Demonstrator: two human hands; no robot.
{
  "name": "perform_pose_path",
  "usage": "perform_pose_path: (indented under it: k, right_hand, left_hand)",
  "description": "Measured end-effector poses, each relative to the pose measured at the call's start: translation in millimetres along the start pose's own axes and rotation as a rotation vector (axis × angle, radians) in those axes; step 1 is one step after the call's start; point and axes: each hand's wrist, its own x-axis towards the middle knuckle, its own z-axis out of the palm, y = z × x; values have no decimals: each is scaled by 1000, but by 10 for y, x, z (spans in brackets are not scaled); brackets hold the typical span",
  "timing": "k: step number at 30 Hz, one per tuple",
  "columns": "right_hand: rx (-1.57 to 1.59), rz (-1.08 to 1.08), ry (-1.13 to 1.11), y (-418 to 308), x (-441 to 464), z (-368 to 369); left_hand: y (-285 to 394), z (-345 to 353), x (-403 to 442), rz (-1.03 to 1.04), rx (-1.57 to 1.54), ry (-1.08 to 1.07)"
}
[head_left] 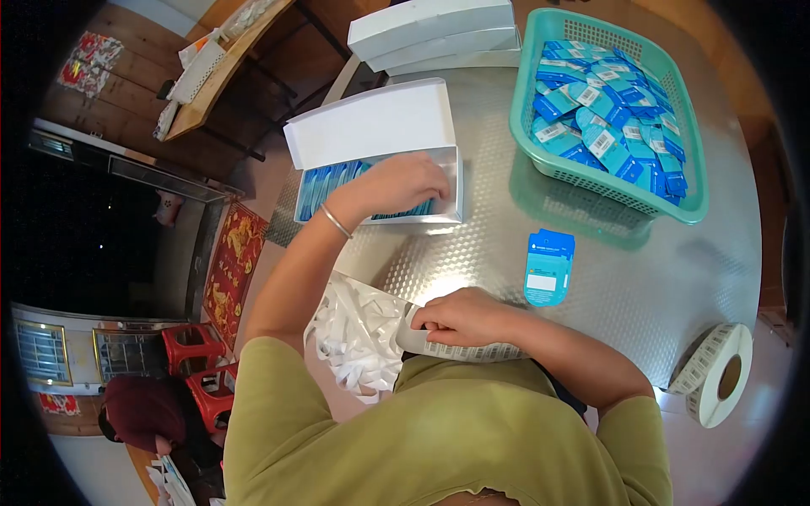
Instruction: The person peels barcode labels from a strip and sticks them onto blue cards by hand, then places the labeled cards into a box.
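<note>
My left hand (pixel 409 181), with a bangle on its wrist, reaches into an open white box (pixel 373 135) that holds a row of blue packets (pixel 333 181). Its fingers are bent down over the right part of the box, and what they grip is hidden. By the table's near edge, my right hand (pixel 464 317) is closed on a strip of barcode labels (pixel 477 351). One blue card (pixel 548 268) with a white patch lies flat on the metal table (pixel 481 202), right of my hands.
A green basket (pixel 609 190) full of blue cards stands at the back right. Closed white boxes (pixel 434 34) are stacked behind the open one. A label roll (pixel 721 375) is at the right edge. White backing strips (pixel 354 337) hang in front. A person (pixel 148 413) sits at lower left.
</note>
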Motion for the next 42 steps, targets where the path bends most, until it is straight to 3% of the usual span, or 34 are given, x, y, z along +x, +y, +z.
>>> perform_pose_path:
  k: [4,10,16,19,25,31,42]
  right_hand:
    - [-1,-5,-2,7,-3,1]
    - [-3,-21,5,24,-7,19]
    - [-2,-17,13,26,-12,19]
    - [4,-15,12,35,-7,23]
    - [12,-18,29,50,-13,27]
    - [0,-31,45,62,-11,44]
    - [12,-49,64,71,-19,53]
  left_hand:
    - [-49,79,89,86,-38,-82]
    - [-44,218,45,33,227,-71]
    - [0,3,-84,79,381,36]
    - [-91,-151,-272,-38,418,22]
    - [-220,-196,-584,-175,208,103]
    - [-219,-73,-632,-286,187,175]
    - [27,-78,-600,-218,195,361]
